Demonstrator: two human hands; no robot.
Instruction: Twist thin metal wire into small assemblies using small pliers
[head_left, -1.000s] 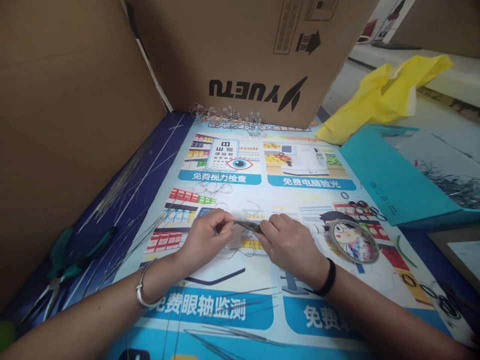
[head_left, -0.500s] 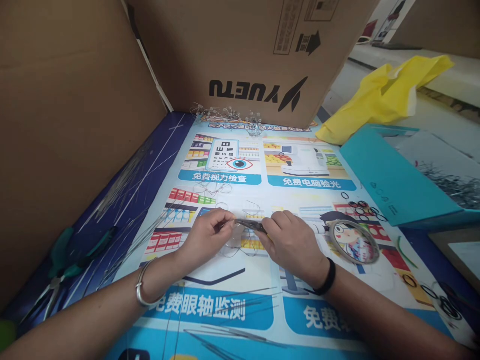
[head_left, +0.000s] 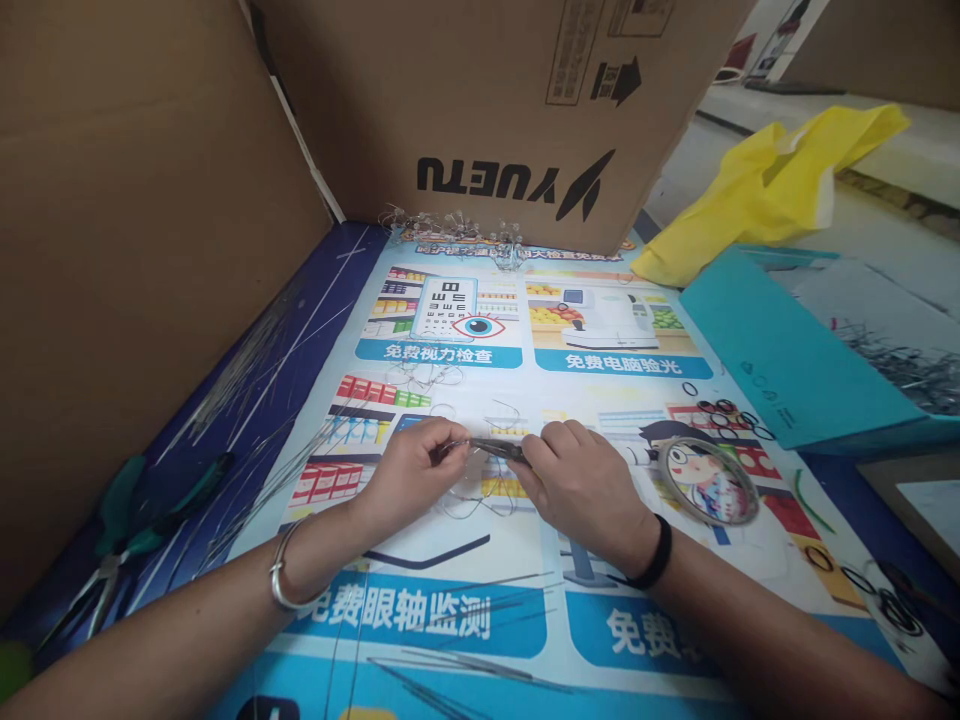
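Near the middle of the printed sheet, my left hand (head_left: 420, 470) pinches a thin wire piece, mostly hidden by the fingertips. My right hand (head_left: 585, 480) is wrapped round dark-jawed pliers (head_left: 495, 448), whose tips point left and meet the wire at my left fingertips. Thin curved wire loops (head_left: 487, 500) hang just below the jaws. Another bent wire shape (head_left: 426, 375) lies on the sheet beyond my hands. Straight wires (head_left: 465, 665) lie on the sheet nearer to me.
Green-handled pliers (head_left: 120, 540) and loose wires (head_left: 232, 385) lie at left. Cardboard (head_left: 495, 110) stands behind, with wire pieces (head_left: 506, 245) at its foot. At right are a tape roll (head_left: 750, 500), black rings (head_left: 724, 408), a blue box (head_left: 795, 360) and yellow cloth (head_left: 750, 200).
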